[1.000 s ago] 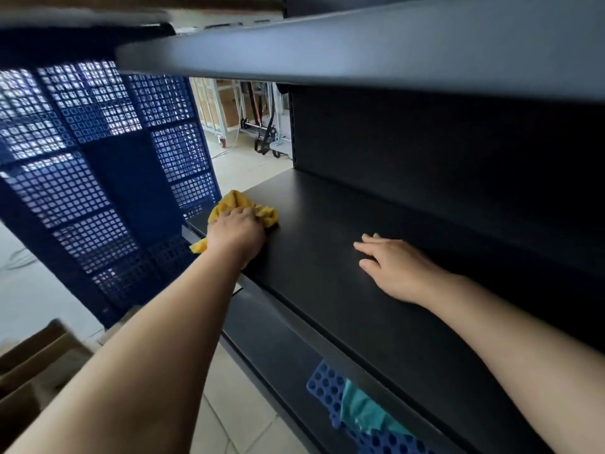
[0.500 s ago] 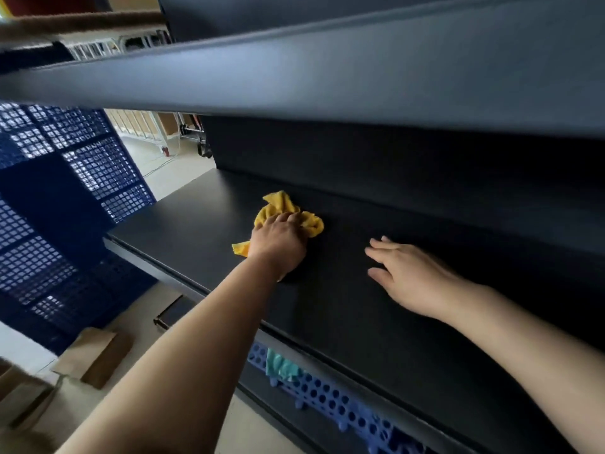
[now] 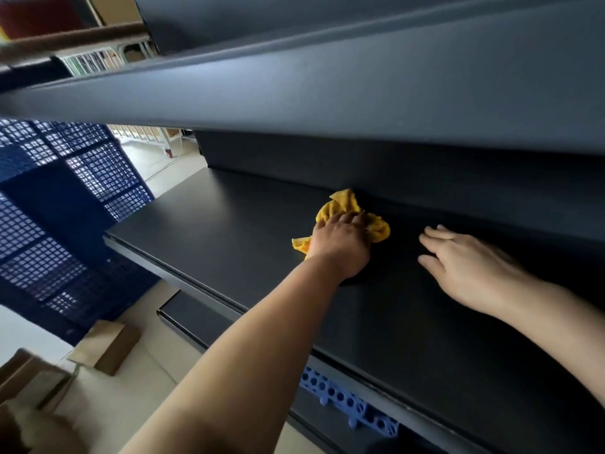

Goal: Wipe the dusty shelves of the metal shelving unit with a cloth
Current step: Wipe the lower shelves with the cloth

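Observation:
A crumpled yellow cloth [image 3: 340, 204] lies on the dark metal shelf [image 3: 229, 231], close to the back panel. My left hand [image 3: 342, 245] presses down on it, fingers closed over the fabric. To its right, my right hand [image 3: 465, 267] rests flat on the same shelf with fingers apart, holding nothing. Another dark shelf [image 3: 327, 93] runs overhead, just above both hands.
A blue perforated panel [image 3: 65, 224] stands at the left end of the unit. Cardboard boxes [image 3: 104, 348] lie on the pale floor below. A blue holed tray [image 3: 347, 401] sits on the lower shelf under the front edge.
My left hand has slid the yellow cloth rightward from the shelf's left end toward the back middle. My right hand has stayed flat on the shelf.

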### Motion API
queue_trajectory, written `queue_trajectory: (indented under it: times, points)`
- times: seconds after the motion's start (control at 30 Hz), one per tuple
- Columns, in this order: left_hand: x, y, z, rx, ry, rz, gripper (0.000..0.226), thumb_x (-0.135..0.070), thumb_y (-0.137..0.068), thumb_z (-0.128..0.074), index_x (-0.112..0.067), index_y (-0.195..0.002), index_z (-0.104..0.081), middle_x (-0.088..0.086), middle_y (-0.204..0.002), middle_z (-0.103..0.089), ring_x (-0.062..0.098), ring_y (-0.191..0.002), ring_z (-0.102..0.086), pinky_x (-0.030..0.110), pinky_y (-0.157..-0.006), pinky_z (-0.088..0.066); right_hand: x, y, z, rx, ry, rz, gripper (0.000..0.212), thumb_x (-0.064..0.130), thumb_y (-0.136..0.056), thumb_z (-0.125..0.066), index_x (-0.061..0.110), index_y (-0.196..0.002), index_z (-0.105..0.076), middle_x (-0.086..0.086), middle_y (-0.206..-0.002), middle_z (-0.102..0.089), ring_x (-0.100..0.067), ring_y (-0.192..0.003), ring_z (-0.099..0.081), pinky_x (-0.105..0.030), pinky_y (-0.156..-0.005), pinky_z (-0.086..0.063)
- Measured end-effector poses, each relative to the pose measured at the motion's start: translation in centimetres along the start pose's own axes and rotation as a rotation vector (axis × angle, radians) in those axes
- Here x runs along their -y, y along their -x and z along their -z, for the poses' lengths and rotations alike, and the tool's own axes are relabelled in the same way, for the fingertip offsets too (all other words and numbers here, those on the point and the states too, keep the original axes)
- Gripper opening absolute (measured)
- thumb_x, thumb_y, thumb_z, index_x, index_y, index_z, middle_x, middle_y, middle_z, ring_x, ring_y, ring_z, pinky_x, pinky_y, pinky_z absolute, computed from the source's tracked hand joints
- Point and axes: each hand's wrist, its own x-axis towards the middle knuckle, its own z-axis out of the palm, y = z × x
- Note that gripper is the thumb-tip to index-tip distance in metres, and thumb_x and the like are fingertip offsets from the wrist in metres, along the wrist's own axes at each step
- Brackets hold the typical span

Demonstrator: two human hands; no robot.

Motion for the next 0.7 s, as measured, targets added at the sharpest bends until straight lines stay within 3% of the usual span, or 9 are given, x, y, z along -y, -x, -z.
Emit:
queue_trajectory:
  times: [0.23,0.57,0.7]
  points:
    - [-3.4,-0.1,-0.7,0.012,0.007,-0.093,0.057,-0.041,-0.1,-0.032,-0.024,-0.154,-0.021,-0.001,-0.159,-0.024,0.019,-0.148,-0.016,0.041,-0.119,-0.01,-2.1,2.3,0.0,0.018,0.006,-0.054,0.049,0.029,-0.102,-0.039,0.01,-0.147,-0.035,-0.003,-0.158,-0.025,-0.014,-0.147,-0.016,-0.028,-0.117,-0.018]
    - [-10.8,-2.4,-1.6,0.046,0.0,-0.269,0.056,-0.037,-0.099,-0.035,-0.021,-0.152,-0.026,0.001,-0.158,-0.027,0.023,-0.145,-0.023,0.041,-0.117,-0.015,-6.1,9.5,1.5,-0.021,0.09,-0.341,0.048,0.042,-0.098,-0.043,0.027,-0.144,-0.041,0.01,-0.157,-0.024,-0.014,-0.142,-0.031,-0.038,-0.108,-0.041]
    - [-12.7,-3.2,-2.4,0.032,0.02,-0.295,0.054,-0.037,-0.099,-0.034,-0.022,-0.15,-0.029,-0.001,-0.155,-0.032,0.023,-0.143,-0.027,0.042,-0.116,-0.018,-6.8,11.8,0.7,-0.038,0.118,-0.408,0.049,0.045,-0.1,-0.036,0.031,-0.147,-0.035,0.009,-0.158,-0.024,-0.014,-0.143,-0.029,-0.034,-0.109,-0.038]
